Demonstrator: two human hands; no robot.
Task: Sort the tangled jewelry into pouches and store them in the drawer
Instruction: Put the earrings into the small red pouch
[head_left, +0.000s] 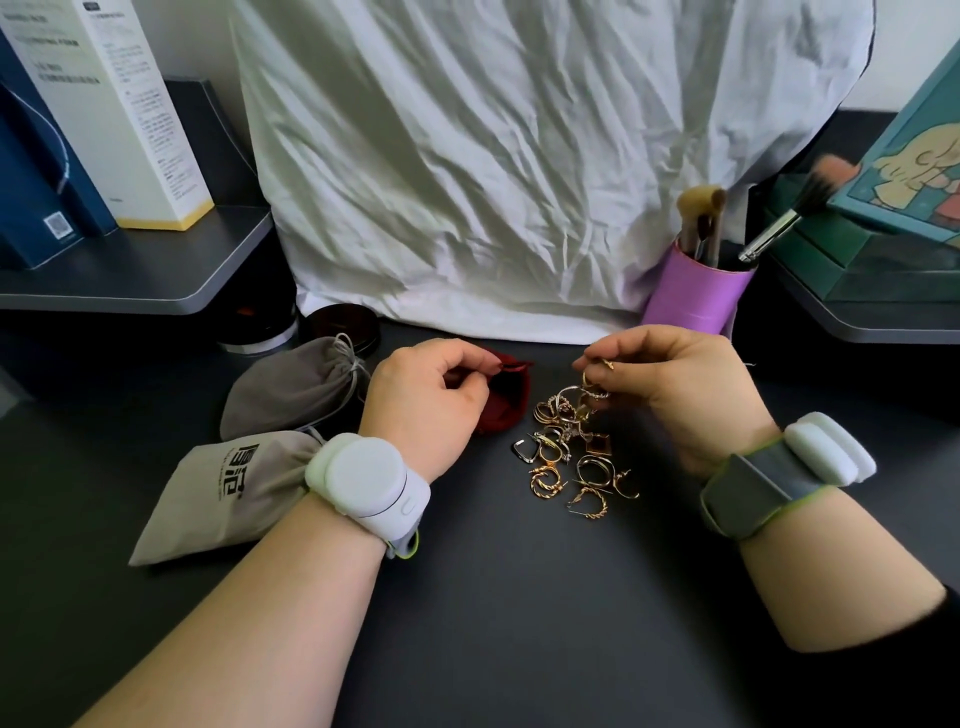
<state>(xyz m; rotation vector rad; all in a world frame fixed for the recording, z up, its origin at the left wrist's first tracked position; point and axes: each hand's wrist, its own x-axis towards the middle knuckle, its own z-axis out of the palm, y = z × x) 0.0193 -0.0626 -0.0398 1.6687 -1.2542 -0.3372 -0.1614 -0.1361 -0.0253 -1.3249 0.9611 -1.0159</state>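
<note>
A tangle of gold and silver earrings and rings (571, 452) lies on the dark desk (493, 597). My right hand (685, 389) pinches a gold earring (597, 371) just above the top of the pile. My left hand (431, 400) pinches the rim of a dark red pouch (506, 400) that lies to the left of the jewelry. A grey drawstring pouch (296, 389) sits further left, and a light grey pouch with black print (228, 493) lies beside my left wrist. No drawer is in view.
A crumpled white cloth (519, 182) hangs at the back. A purple cup of makeup brushes (691, 296) stands behind my right hand. Two round dark jars (311, 327) sit behind the pouches. Raised shelves with boxes (104, 130) flank both sides.
</note>
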